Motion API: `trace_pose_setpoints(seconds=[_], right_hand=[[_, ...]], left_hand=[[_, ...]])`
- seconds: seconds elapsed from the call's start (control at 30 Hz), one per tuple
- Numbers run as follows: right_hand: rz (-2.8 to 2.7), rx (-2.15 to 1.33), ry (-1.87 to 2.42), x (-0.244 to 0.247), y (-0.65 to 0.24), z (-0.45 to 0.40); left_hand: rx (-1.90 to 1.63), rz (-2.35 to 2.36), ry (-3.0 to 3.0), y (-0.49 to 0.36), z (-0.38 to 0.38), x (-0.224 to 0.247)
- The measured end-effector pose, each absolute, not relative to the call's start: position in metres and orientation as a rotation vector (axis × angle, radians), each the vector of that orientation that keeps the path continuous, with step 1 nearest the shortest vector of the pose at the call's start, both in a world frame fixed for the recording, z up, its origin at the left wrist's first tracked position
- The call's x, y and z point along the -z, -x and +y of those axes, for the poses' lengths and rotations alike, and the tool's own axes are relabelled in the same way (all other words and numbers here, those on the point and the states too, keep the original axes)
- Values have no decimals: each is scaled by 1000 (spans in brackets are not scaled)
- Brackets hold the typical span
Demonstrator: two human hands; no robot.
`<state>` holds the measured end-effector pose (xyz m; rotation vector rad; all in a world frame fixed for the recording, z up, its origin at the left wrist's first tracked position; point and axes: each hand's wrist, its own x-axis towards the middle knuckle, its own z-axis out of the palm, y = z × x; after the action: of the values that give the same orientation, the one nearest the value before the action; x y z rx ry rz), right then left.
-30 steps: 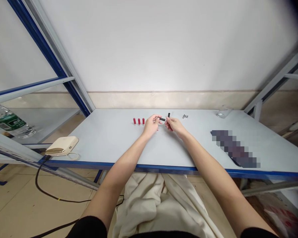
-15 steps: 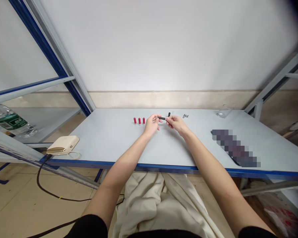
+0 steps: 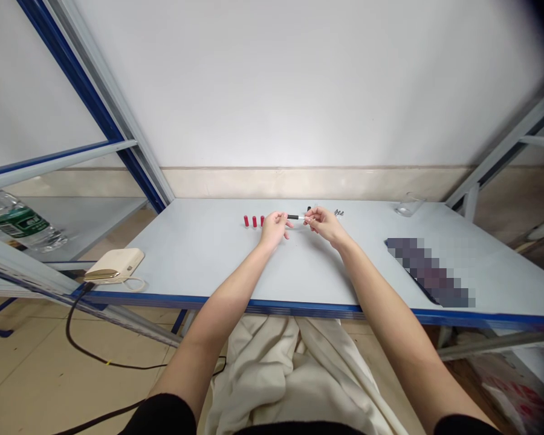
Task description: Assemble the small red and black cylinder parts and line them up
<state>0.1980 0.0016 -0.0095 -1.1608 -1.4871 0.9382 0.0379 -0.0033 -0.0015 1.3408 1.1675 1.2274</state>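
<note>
A long, pale grey table (image 3: 194, 254) with a blue edge spans the view, set against a white wall (image 3: 299, 90). Off its far left end, at 9 o'clock from the hands, a clear plastic water bottle (image 3: 20, 220) lies on a shelf (image 3: 86, 223). On the table, a flat cream pouch (image 3: 113, 264) sits at 8 o'clock, a dark strip (image 3: 428, 272) too pixelated to name lies at 4 o'clock, and a clear glass tumbler (image 3: 408, 205) stands at 3 o'clock.

The left hand (image 3: 274, 229) and right hand (image 3: 325, 225) meet mid-table around a slim black rod (image 3: 294, 216) with a pale end. The right grip is pinched closed on the pale end. The left fingers (image 3: 283, 222) curl at the black end, though I cannot tell whether they hold it. Three small red cylinders (image 3: 254, 221) stand at 9 o'clock, and tiny metal parts (image 3: 338, 212) lie at 2 o'clock.

The work in hand appears to be handling this rod with both hands, calling for steady fingertips. Compared with the earlier frame, the hands sit slightly further apart.
</note>
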Motion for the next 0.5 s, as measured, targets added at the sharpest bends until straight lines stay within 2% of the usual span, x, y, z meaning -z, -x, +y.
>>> trace_pose_setpoints(seconds=[0.5], right_hand=[[-1651,-954,1257,4,-198,-4]], left_hand=[[-1344,1282,-1292,-32,7,9]])
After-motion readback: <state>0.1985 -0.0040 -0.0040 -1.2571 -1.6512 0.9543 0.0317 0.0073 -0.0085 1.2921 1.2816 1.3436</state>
